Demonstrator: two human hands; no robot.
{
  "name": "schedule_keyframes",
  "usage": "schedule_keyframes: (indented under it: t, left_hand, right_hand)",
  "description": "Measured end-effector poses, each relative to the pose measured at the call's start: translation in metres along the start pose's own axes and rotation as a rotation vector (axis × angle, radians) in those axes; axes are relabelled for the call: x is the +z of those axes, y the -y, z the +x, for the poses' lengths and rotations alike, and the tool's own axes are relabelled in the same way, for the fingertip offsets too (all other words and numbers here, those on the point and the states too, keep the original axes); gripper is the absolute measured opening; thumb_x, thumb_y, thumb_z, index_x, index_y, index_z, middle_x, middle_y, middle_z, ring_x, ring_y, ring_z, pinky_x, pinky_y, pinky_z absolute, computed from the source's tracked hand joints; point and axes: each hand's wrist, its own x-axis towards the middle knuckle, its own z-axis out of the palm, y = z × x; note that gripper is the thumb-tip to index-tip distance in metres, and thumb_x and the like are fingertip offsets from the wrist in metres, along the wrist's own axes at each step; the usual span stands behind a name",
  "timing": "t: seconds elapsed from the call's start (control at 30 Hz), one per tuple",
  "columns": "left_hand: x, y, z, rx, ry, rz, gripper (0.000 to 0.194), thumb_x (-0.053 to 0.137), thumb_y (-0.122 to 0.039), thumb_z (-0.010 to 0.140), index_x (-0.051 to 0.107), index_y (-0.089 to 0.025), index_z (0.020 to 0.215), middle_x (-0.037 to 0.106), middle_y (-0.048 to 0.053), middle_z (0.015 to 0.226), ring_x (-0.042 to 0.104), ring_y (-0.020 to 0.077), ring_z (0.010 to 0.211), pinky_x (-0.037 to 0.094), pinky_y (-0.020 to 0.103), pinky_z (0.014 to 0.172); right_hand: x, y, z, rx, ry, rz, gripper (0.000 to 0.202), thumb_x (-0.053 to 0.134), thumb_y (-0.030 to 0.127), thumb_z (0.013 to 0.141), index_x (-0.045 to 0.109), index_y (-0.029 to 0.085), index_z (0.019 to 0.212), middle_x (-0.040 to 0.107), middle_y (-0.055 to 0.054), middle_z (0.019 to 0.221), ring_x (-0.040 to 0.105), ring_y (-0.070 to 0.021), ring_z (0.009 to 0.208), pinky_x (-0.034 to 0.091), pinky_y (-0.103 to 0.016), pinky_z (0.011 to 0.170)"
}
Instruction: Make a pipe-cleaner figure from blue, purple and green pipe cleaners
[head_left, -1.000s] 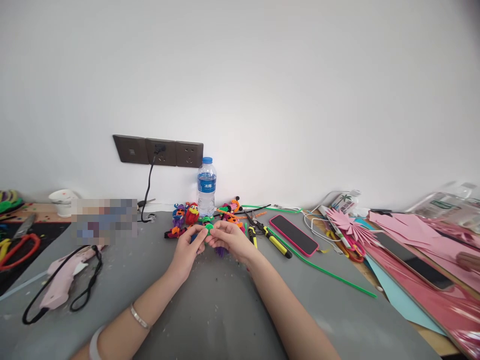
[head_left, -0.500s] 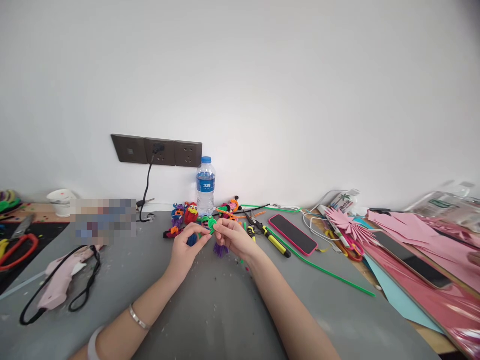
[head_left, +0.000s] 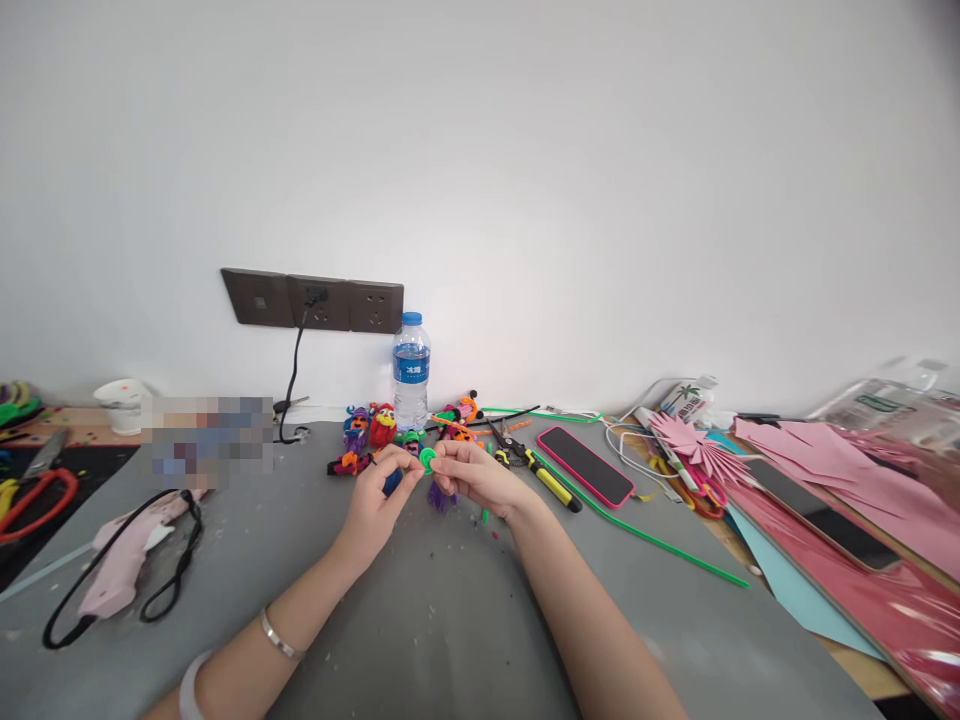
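Between my fingertips, above the middle of the grey table, is a small coiled green pipe cleaner (head_left: 427, 459). My left hand (head_left: 381, 495) pinches its left side with thumb and forefinger. From the other side my right hand (head_left: 480, 478) grips the coil, its fingers curled together. Just behind my hands stand several colourful fuzzy pipe-cleaner figures, among them a red one (head_left: 382, 427) and a purple one (head_left: 355, 428). A purple tuft (head_left: 442, 497) shows partly below my right hand's fingers. Yellow-and-black pliers (head_left: 553, 482) lie to the right of my right hand.
A water bottle (head_left: 412, 375) stands against the wall. Rightward lie a pink-cased phone (head_left: 586, 467), a long green pipe cleaner (head_left: 660, 545), a white cable (head_left: 637, 455) and pink paper (head_left: 847, 470). On the left are a pink glue gun (head_left: 120, 570) with black cord and orange-handled scissors (head_left: 45, 500).
Both hands have shifted slightly, the green coil moving a little to the right and lower. At the far right edge, another person's fingers have left the view.
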Motion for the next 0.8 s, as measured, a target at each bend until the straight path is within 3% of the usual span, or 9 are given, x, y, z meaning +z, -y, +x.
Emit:
schedule_keyframes:
  t: [0.23, 0.57, 0.67, 0.8]
  left_hand:
    - [0.000, 0.002, 0.000, 0.007, -0.023, 0.036, 0.017, 0.064, -0.032, 0.082, 0.063, -0.022, 0.068, 0.059, 0.002, 0.073, 0.053, 0.0206, 0.075, 0.040, 0.030, 0.075]
    - [-0.001, 0.004, 0.001, -0.067, 0.029, -0.020, 0.018, 0.070, -0.034, 0.076, 0.062, -0.020, 0.068, 0.057, 0.000, 0.072, 0.054, 0.0178, 0.072, 0.041, 0.028, 0.072]
    - [0.001, 0.009, 0.000, -0.193, 0.020, -0.084, 0.021, 0.068, -0.041, 0.078, 0.065, -0.020, 0.078, 0.056, -0.001, 0.069, 0.050, 0.0147, 0.063, 0.039, 0.025, 0.061]
    - [0.005, 0.012, 0.000, -0.368, 0.015, -0.283, 0.034, 0.062, -0.053, 0.080, 0.063, -0.020, 0.090, 0.043, -0.006, 0.057, 0.034, 0.0090, 0.046, 0.025, 0.021, 0.043]
  right_hand:
    - [0.001, 0.006, -0.005, 0.001, 0.027, -0.044, 0.036, 0.081, 0.040, 0.069, 0.054, 0.017, 0.070, 0.055, 0.006, 0.054, 0.044, -0.0065, 0.049, 0.030, -0.021, 0.052]
    - [-0.010, 0.008, -0.008, 0.059, 0.074, -0.183, 0.036, 0.079, 0.043, 0.071, 0.055, 0.016, 0.069, 0.062, 0.003, 0.059, 0.048, -0.0073, 0.051, 0.032, -0.021, 0.052]
    - [-0.008, 0.006, -0.005, 0.025, -0.005, -0.141, 0.037, 0.081, 0.043, 0.068, 0.054, 0.016, 0.066, 0.062, 0.003, 0.058, 0.051, -0.0074, 0.050, 0.034, -0.021, 0.052]
    - [-0.004, 0.001, 0.000, 0.033, -0.010, -0.139, 0.034, 0.079, 0.042, 0.070, 0.057, 0.016, 0.070, 0.066, 0.002, 0.059, 0.056, -0.0086, 0.052, 0.036, -0.020, 0.052]
